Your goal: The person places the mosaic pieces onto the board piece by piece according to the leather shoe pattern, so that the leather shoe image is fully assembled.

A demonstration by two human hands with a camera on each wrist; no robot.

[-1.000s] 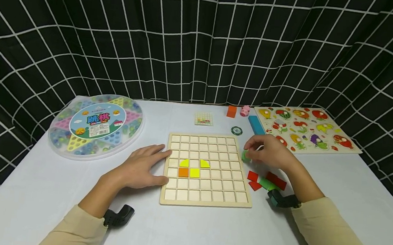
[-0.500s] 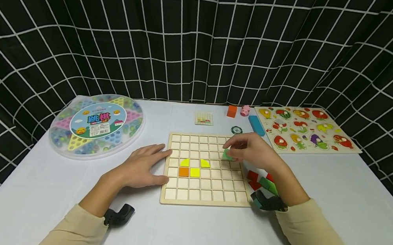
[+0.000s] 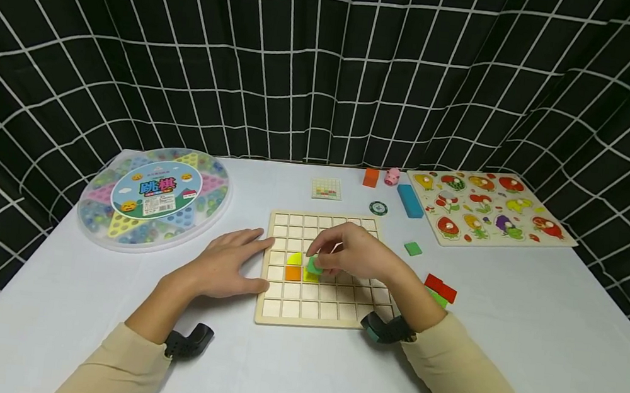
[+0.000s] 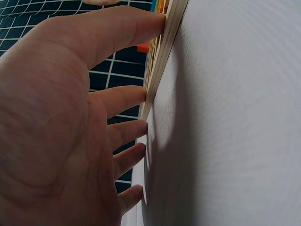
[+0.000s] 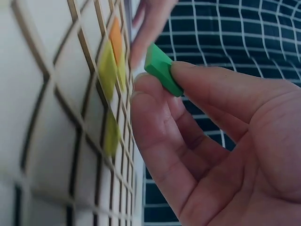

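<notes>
Marbles [image 3: 98, 217] showed through a round clear case [image 3: 156, 191] on the white bench [image 3: 253, 368], left of the grid board [image 3: 328, 311] and reaching farther back than it. The left hand [image 3: 225, 268] lay with its fingers spread at the grid board's left side, thumb and forefinger touching that edge. In the grid board's left half sat an orange square [image 3: 293, 273], with a yellow curved piece [image 3: 294, 259] in the cell just behind it and a yellow square [image 3: 311, 277] in the cell to its right; the right wrist view showed another yellow piece [image 5: 111, 134] on the grid board. Above that half, clear of the surface, the right hand [image 3: 352, 251] pinched a green block [image 3: 314, 265] between thumb and fingertips. Behind the grid board lay a small pattern card [image 3: 326, 189], then, toward its far right corner, an orange cube [image 3: 370, 177], a round chip [image 3: 378, 208], a pink pig [image 3: 392, 177] and a blue block [image 3: 409, 201]. Just right of the grid board was a loose green tile [image 3: 413, 249]; red pieces [image 3: 446, 291] and a light green piece [image 3: 439, 298] touched one another nearer the front. A fruit puzzle [image 3: 486, 219] lay farthest right, behind the grid board's level.
</notes>
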